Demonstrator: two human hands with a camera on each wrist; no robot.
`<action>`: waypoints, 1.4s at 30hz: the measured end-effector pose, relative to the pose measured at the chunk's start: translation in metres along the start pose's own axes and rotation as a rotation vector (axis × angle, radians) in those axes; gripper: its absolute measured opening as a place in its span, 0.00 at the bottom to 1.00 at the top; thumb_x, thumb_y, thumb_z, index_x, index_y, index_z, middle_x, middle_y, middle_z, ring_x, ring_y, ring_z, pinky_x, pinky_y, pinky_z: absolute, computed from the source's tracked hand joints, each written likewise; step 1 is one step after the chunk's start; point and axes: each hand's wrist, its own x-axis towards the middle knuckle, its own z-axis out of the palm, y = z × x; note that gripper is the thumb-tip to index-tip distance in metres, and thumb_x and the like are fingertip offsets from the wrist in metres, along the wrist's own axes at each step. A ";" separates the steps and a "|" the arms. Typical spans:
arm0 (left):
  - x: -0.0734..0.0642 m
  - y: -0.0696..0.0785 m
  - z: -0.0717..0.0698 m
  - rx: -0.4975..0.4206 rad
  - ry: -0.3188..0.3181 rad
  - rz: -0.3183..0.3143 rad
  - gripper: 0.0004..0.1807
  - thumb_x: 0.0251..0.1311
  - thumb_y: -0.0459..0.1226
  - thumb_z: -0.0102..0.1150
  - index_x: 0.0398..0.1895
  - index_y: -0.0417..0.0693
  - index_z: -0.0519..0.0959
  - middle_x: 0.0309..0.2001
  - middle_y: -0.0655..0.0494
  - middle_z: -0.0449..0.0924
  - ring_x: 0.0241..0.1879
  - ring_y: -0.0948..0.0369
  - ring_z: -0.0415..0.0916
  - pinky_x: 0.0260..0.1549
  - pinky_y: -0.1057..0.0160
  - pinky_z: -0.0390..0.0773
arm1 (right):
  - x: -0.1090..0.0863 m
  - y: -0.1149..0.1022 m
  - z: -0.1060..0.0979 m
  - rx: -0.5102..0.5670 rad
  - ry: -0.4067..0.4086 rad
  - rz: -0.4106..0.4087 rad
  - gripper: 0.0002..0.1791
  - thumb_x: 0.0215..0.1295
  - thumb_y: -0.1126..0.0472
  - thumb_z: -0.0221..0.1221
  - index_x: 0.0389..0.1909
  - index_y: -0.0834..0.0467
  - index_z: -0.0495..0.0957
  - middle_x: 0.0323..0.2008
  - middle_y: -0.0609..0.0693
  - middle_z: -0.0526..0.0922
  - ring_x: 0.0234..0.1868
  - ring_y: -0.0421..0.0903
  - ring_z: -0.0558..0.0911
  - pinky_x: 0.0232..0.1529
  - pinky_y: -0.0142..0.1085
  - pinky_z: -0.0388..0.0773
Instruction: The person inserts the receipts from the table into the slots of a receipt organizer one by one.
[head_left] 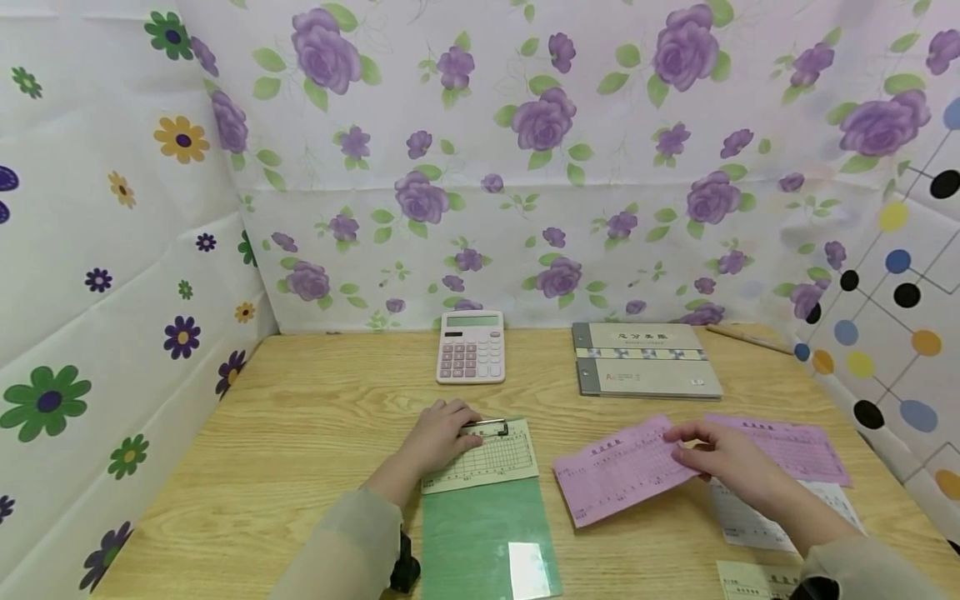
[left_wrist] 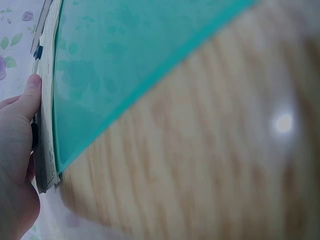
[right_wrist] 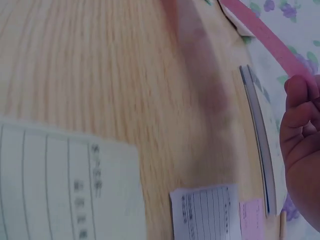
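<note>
A green clipboard (head_left: pixel 483 533) lies at the front middle of the table, with pale yellow-green printed forms (head_left: pixel 495 458) under its metal clip (head_left: pixel 491 427). My left hand (head_left: pixel 442 437) pinches the clip between thumb and fingers; in the left wrist view the thumb shows against the clip side. To the right, my right hand (head_left: pixel 723 458) pinches a pink printed form (head_left: pixel 622 471) by its right edge, tilted and lifted at that side. Seen edge-on in the right wrist view, the pink form (right_wrist: pixel 272 40) runs up from the fingertips.
Another pink form (head_left: pixel 802 450), a white form (head_left: pixel 757 521) and a yellowish form (head_left: pixel 750 579) lie at the right. A pink calculator (head_left: pixel 471 348) and a ledger book (head_left: pixel 648 360) stand at the back, with a pen-like stick (head_left: pixel 750 339) beside the book. Patterned cloth surrounds the table.
</note>
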 end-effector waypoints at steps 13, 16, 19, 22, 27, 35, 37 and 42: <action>0.000 -0.001 0.002 0.002 -0.001 0.002 0.21 0.62 0.52 0.55 0.53 0.54 0.77 0.50 0.60 0.73 0.47 0.58 0.67 0.46 0.51 0.67 | 0.028 -0.014 0.038 0.082 -0.021 -0.078 0.21 0.61 0.52 0.62 0.51 0.59 0.75 0.49 0.56 0.76 0.33 0.45 0.76 0.32 0.36 0.75; 0.000 -0.001 0.002 0.003 0.001 0.003 0.20 0.62 0.52 0.56 0.53 0.54 0.77 0.49 0.60 0.73 0.47 0.58 0.67 0.46 0.51 0.67 | 0.034 -0.020 0.049 0.114 -0.050 -0.102 0.19 0.61 0.55 0.62 0.50 0.61 0.75 0.49 0.57 0.75 0.32 0.44 0.76 0.30 0.36 0.74; 0.001 -0.002 0.003 0.003 0.004 0.006 0.20 0.61 0.52 0.56 0.53 0.54 0.77 0.49 0.60 0.73 0.46 0.58 0.67 0.46 0.52 0.67 | 0.038 -0.026 0.059 0.121 -0.073 -0.113 0.18 0.61 0.56 0.62 0.49 0.60 0.76 0.50 0.58 0.74 0.33 0.44 0.76 0.30 0.35 0.74; 0.001 -0.002 0.003 0.001 0.005 0.006 0.21 0.61 0.52 0.56 0.53 0.54 0.77 0.49 0.60 0.73 0.46 0.58 0.67 0.46 0.52 0.67 | 0.042 -0.031 0.069 0.102 -0.092 -0.116 0.16 0.61 0.56 0.61 0.48 0.59 0.77 0.51 0.58 0.74 0.37 0.46 0.77 0.33 0.36 0.74; 0.001 -0.002 0.003 0.010 0.008 0.004 0.21 0.61 0.52 0.56 0.53 0.54 0.77 0.49 0.60 0.73 0.47 0.58 0.67 0.47 0.51 0.67 | 0.051 -0.036 0.085 0.014 -0.096 -0.123 0.12 0.62 0.55 0.61 0.45 0.53 0.79 0.50 0.53 0.76 0.44 0.45 0.76 0.43 0.38 0.72; 0.002 -0.003 0.002 0.016 0.011 0.011 0.21 0.61 0.52 0.56 0.53 0.54 0.77 0.49 0.60 0.73 0.46 0.58 0.67 0.46 0.52 0.67 | 0.062 -0.047 0.111 0.000 -0.152 -0.174 0.12 0.61 0.57 0.61 0.45 0.52 0.79 0.50 0.53 0.76 0.45 0.45 0.76 0.47 0.41 0.70; 0.002 -0.003 0.002 0.010 0.010 0.012 0.21 0.61 0.52 0.56 0.53 0.54 0.77 0.49 0.60 0.73 0.46 0.58 0.67 0.46 0.52 0.67 | 0.064 -0.049 0.117 -0.011 -0.170 -0.183 0.12 0.61 0.57 0.61 0.46 0.52 0.79 0.51 0.53 0.76 0.45 0.45 0.76 0.48 0.41 0.69; 0.001 -0.002 0.001 0.011 0.008 0.015 0.21 0.61 0.52 0.56 0.53 0.54 0.77 0.49 0.60 0.74 0.46 0.58 0.67 0.46 0.53 0.67 | 0.070 -0.053 0.130 -0.056 -0.187 -0.191 0.13 0.60 0.56 0.62 0.47 0.49 0.79 0.51 0.50 0.76 0.46 0.44 0.74 0.49 0.44 0.67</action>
